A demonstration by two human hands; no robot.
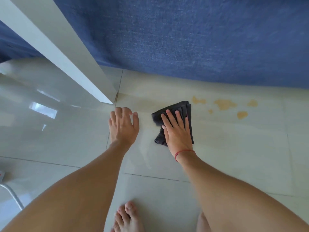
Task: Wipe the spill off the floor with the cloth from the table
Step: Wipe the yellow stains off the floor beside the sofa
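Pressing flat with fingers spread, the right hand (178, 131) pins the dark grey folded cloth (173, 122) on the pale glossy floor tiles (234, 148), left of the yellowish spill patches (224, 104). The left hand (122, 125) rests splayed on tile, grasping nothing; the cloth's middle is hidden under the palm.

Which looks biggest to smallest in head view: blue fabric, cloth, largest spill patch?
1. blue fabric, by far; it runs out of frame.
2. cloth, partly hidden under the right hand.
3. largest spill patch.
All lie at similar floor distance, so the order is safe.
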